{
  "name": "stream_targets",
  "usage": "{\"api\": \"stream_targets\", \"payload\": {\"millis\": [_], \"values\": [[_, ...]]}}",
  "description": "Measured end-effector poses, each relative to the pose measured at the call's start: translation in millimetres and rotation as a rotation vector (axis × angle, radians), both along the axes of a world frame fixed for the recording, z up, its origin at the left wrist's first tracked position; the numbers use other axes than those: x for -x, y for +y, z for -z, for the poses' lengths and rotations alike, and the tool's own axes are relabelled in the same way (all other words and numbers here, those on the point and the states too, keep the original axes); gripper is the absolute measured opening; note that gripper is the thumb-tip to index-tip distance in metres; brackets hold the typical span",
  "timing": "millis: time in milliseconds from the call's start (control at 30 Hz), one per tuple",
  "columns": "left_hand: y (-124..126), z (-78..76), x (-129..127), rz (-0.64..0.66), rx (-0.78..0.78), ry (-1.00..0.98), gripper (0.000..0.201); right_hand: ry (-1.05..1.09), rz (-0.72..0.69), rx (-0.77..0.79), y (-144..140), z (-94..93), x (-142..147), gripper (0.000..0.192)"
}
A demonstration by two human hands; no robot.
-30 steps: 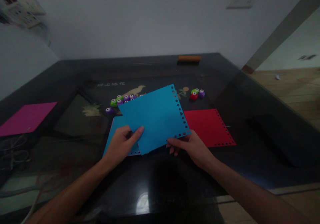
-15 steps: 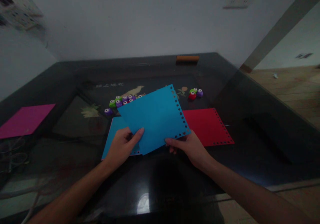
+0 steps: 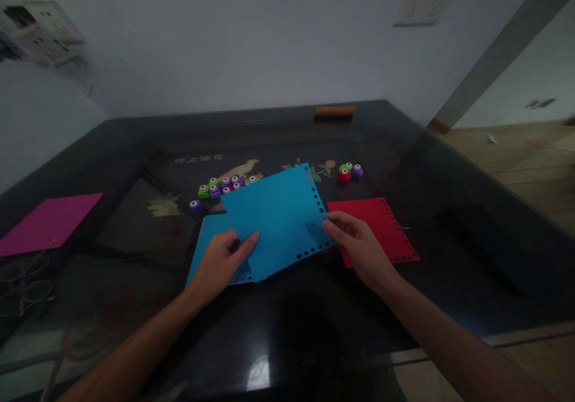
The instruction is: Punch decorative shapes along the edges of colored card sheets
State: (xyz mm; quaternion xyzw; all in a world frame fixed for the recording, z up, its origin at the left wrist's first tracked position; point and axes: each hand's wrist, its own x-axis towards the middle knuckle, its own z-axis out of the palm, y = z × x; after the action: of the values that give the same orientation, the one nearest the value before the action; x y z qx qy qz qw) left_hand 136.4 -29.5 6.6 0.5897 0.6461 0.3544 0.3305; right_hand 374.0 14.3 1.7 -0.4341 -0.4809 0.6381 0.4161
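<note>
1. Your left hand point(image 3: 222, 262) pinches the lower left corner of the blue punched sheet point(image 3: 276, 219), thumb on top and the other fingers underneath.
2. Your right hand point(image 3: 359, 247) holds the same sheet at its 3 o'clock corner, fingertips laid against the punched border. Both hands are closed on this one sheet, well apart from each other at opposite corners.
3. The blue punched sheet sits tilted above the middle of the dark glass table point(image 3: 449, 168), with its punched edges running along the right and lower sides.
4. Beneath it, at 7 o'clock, a second blue sheet point(image 3: 207, 234) lies flat on the table, partly covered by the held sheet and your left hand.
5. At 3 o'clock from the held sheet lies a red punched sheet point(image 3: 389, 228), flat on the glass, with your right hand over its left part.
6. At 11 o'clock, a row of small purple and green punches point(image 3: 220, 185) lies just beyond the held sheet.
7. At 1 o'clock, three more punches point(image 3: 349, 171), red, green and purple, sit close together.
8. Far out at 9 o'clock, a magenta sheet point(image 3: 47, 222) lies near the table's left edge.
9. At 12 o'clock, an orange bar point(image 3: 335, 111) rests along the far edge by the wall.
</note>
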Motion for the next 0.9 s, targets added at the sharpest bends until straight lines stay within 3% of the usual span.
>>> {"api": "stream_targets", "payload": {"millis": [100, 267, 433, 700, 900], "values": [[-0.3, 1.7, -1.4, 0.052, 0.039, -0.008, 0.036, -0.073, 0.056, -0.048, 6.3, -1.0, -5.4, 0.023], [1.0, 4.0, -1.8, 0.109, 0.093, -0.035, 0.037, -0.151, 0.019, -0.052, 9.6, 3.2, -8.2, 0.021], [5.6, 1.2, 0.3, 0.074, 0.094, -0.189, 0.036, -0.142, -0.007, -0.050, 11.6, 4.2, -8.9, 0.021], [5.5, -4.4, -3.9, 0.099, 0.056, -0.155, 0.033, -0.096, 0.033, -0.088, 20.0, 4.9, -15.1, 0.024], [9.1, -14.4, -13.5, 0.152, 0.039, -0.166, 0.023, -0.078, -0.022, -0.049, 24.0, -7.8, -25.2, 0.028]]}}
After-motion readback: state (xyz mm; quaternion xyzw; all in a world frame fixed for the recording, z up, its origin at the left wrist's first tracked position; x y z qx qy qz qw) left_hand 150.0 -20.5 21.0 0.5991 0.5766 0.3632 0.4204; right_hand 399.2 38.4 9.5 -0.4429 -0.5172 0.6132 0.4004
